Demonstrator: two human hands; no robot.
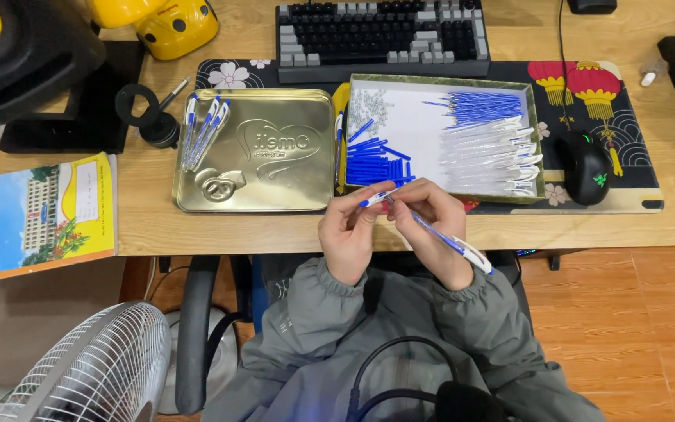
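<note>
My left hand (351, 231) pinches a small white pen tip piece with a blue end (375, 198) at the desk's front edge. My right hand (433, 223) holds a white and blue pen barrel (451, 244) that slants down to the right, its near end touching the tip piece. Just behind both hands stands a white-lined box (408, 129) with blue caps (375, 162), clear barrels (491, 156), blue refills (481, 105) and small clear parts (368, 104). A gold tin lid (263, 152) to the left carries a few assembled pens (203, 129).
A keyboard (382, 35) lies behind the box on a patterned desk mat (587, 101). A black mouse (587, 166) sits at the right. A colourful booklet (34, 215) lies at the left edge, a white fan (91, 371) stands below it, and a yellow object (175, 27) sits at the back left.
</note>
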